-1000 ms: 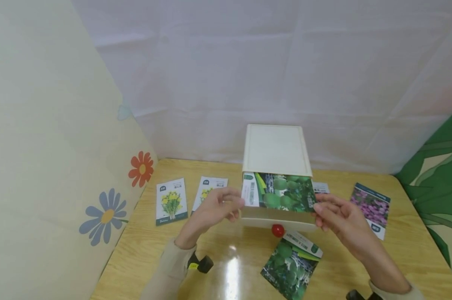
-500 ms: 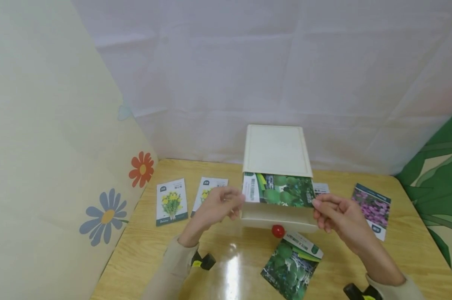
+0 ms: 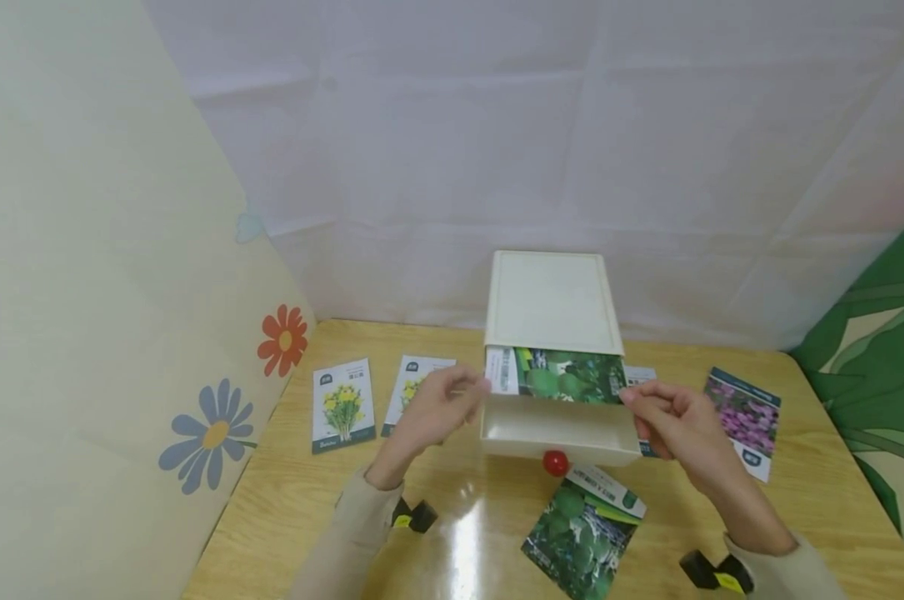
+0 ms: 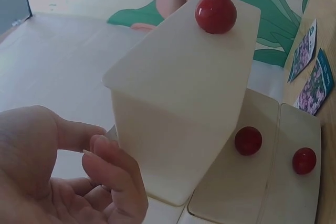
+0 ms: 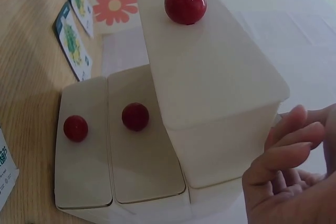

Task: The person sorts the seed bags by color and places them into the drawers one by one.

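A seed packet (image 3: 571,377) printed with round green fruit lies across the pulled-out top drawer (image 3: 560,429) of a small cream cabinet (image 3: 552,300). Its far edge is hidden beneath the cabinet top. My left hand (image 3: 438,408) pinches the packet's near left corner between thumb and fingers. At the near right corner, my right hand (image 3: 682,427) pinches it likewise. In the left wrist view, a red round knob (image 4: 216,13) sits on the drawer front (image 4: 178,66), which mostly hides the packet there. A matching green packet (image 3: 586,529) lies on the table before the cabinet.
Two lower drawers, each with a red knob (image 5: 135,116), are closed. Yellow-flower packets (image 3: 342,404) lie at the left of the wooden table (image 3: 272,517). To the right lies a purple-flower packet (image 3: 744,417), and another packet (image 3: 639,377) is partly hidden beside the cabinet.
Both hands have pushed the packet away from me, further beneath the cabinet top. More of the drawer's inside shows in front of it. The right hand has shifted slightly back and left.
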Action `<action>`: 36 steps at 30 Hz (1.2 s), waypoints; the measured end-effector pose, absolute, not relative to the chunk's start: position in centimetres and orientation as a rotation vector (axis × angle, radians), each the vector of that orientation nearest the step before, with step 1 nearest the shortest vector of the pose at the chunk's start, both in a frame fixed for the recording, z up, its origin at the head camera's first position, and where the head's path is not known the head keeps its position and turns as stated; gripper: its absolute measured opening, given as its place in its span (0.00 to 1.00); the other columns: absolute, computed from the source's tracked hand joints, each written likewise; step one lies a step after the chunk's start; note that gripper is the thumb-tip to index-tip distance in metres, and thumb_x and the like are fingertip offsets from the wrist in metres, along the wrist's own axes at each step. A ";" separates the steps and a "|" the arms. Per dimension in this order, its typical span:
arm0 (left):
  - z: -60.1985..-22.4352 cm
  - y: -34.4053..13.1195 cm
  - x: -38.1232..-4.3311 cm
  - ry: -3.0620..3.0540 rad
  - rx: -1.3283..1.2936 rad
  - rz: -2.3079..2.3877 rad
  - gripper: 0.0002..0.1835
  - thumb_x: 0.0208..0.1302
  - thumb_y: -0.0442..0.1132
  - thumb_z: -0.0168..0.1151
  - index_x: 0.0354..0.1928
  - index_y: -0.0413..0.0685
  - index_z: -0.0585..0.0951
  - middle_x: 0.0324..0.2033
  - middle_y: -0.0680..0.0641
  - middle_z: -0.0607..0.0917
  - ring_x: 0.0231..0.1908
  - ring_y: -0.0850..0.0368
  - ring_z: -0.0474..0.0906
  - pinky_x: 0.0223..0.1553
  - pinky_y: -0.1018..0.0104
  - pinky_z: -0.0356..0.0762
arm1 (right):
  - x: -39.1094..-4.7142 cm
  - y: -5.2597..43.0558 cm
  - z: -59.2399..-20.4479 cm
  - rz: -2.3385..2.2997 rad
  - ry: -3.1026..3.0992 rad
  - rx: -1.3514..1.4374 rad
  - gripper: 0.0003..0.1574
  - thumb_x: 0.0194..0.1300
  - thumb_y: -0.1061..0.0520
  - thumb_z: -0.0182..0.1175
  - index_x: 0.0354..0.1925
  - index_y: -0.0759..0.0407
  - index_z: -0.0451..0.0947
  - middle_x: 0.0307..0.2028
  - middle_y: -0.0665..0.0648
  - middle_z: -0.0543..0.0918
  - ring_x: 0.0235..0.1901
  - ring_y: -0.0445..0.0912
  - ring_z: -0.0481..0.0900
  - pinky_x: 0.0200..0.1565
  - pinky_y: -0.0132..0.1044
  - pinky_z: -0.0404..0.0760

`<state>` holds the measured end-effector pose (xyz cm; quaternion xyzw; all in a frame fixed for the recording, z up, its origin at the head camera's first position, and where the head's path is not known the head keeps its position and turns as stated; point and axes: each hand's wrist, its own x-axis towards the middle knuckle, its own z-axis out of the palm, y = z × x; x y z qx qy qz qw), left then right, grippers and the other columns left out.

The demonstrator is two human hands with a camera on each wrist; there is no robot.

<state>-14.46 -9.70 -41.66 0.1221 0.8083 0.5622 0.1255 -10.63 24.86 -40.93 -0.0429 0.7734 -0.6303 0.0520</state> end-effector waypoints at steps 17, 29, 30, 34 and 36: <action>-41.7 -9.0 -15.5 2.416 0.379 1.650 0.19 0.82 0.52 0.57 0.54 0.45 0.85 0.34 0.40 0.86 0.30 0.48 0.81 0.32 0.65 0.85 | -11.5 24.8 -41.1 -1.870 2.412 -0.085 0.16 0.83 0.51 0.58 0.45 0.62 0.82 0.17 0.48 0.75 0.12 0.43 0.66 0.12 0.43 0.67; -42.2 -8.6 -16.6 2.490 0.398 1.652 0.18 0.82 0.51 0.56 0.50 0.45 0.86 0.43 0.45 0.89 0.46 0.48 0.87 0.51 0.55 0.90 | -12.7 24.8 -41.0 -1.824 2.433 -0.026 0.22 0.83 0.47 0.58 0.44 0.66 0.81 0.17 0.47 0.72 0.14 0.41 0.65 0.15 0.38 0.69; -42.2 -8.5 -16.6 2.495 0.396 1.651 0.18 0.82 0.51 0.56 0.50 0.45 0.86 0.45 0.45 0.90 0.48 0.48 0.87 0.54 0.54 0.89 | -12.8 24.8 -41.0 -1.815 2.442 -0.026 0.23 0.83 0.47 0.58 0.44 0.67 0.81 0.17 0.47 0.72 0.14 0.41 0.65 0.15 0.38 0.70; -42.3 -8.4 -16.9 2.516 0.384 1.639 0.18 0.82 0.53 0.56 0.50 0.47 0.86 0.49 0.45 0.90 0.51 0.51 0.86 0.59 0.51 0.87 | -13.1 24.8 -41.1 -1.788 2.473 -0.023 0.25 0.83 0.45 0.57 0.48 0.69 0.82 0.17 0.47 0.73 0.14 0.42 0.66 0.14 0.39 0.72; -42.4 -8.4 -17.0 2.531 0.379 1.631 0.18 0.82 0.54 0.56 0.50 0.48 0.86 0.49 0.45 0.90 0.49 0.52 0.86 0.57 0.52 0.88 | -13.2 24.8 -41.1 -1.780 2.485 -0.024 0.26 0.83 0.44 0.57 0.48 0.69 0.82 0.17 0.47 0.73 0.13 0.42 0.66 0.14 0.39 0.73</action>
